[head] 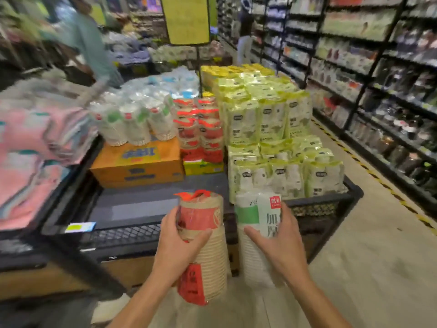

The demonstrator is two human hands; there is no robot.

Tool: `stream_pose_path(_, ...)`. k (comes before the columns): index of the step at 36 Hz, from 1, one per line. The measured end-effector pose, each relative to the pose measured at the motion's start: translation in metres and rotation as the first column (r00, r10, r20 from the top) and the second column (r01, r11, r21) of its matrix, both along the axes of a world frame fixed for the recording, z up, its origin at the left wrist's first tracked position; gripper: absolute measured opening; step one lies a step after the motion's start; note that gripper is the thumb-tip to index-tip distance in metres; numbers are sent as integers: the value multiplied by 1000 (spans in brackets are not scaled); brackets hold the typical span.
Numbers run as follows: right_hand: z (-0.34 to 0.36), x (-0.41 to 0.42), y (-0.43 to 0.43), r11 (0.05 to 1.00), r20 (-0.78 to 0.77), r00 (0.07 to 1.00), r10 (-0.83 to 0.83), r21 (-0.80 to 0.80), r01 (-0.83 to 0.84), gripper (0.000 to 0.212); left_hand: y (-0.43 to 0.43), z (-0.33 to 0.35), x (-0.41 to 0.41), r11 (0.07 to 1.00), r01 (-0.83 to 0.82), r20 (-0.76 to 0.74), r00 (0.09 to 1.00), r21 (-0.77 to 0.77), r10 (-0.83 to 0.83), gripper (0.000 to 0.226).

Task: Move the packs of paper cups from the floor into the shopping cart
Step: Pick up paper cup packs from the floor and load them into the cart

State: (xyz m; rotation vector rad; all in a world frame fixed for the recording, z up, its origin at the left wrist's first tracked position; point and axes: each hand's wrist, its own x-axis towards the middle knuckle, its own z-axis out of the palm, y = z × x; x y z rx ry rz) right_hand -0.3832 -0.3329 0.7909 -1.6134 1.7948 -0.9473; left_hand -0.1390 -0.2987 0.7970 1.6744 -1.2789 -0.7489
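1. Head view, low centre: the left hand (179,240) is wrapped round a brown pack of paper cups (204,256) with a red label. Its thumb lies across the front and its fingers curl behind.
2. At 3 o'clock of that pack, the right hand (276,240) is clamped on a white pack of paper cups (255,221) with a green band. Its thumb presses on the front face.
3. Both packs stand upright and side by side, held off the floor (366,256) (whether they touch each other I cannot tell).
4. At 12 o'clock of the hands runs the black mesh rim (123,235) of a low platform loaded with goods.
5. On the platform, at 11 o'clock, an orange carton (137,166) carries white cup packs (134,124).
6. Red-topped packs (198,129) are stacked just beside them at 12 o'clock.
7. Green-and-white bags (272,119) are piled at 1 o'clock.
8. Dark shelving (378,79) lines the aisle at 2 o'clock.
9. A yellow sign (186,17) hangs at 12 o'clock.
10. A blurred person in a teal top (82,36) bends at 10 o'clock.
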Motion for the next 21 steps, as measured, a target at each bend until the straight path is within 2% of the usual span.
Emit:
stream_pose_path(5, 14, 111, -9, 961, -16, 964, 266, -70, -266, 107, 51, 18, 91, 964, -259, -41, 965, -65, 257, 69)
stream_pose_path(11, 26, 260, -3, 829, -3, 835, 550, -125, -546, 106, 115, 20, 203, 842, -533, -60, 846, -78, 530, 96)
stream_pose_path(15, 38, 362, 21, 724, -38, 739, 673, -174, -668, 103, 164, 16, 281, 735, -672, -95, 740, -89, 665, 101)
stream_pose_path(18, 39, 436, 43, 654, -44, 666, 745, -152, -741, 105, 203, 14, 334, 661, -746, -137, 666, -87, 733, 105)
stream_pose_path(21, 34, 509, 66, 580, -1, 585, 811, -134, -804, 104, 238, 12, 381, 600, -797, -193, 600, -63, 777, 91)
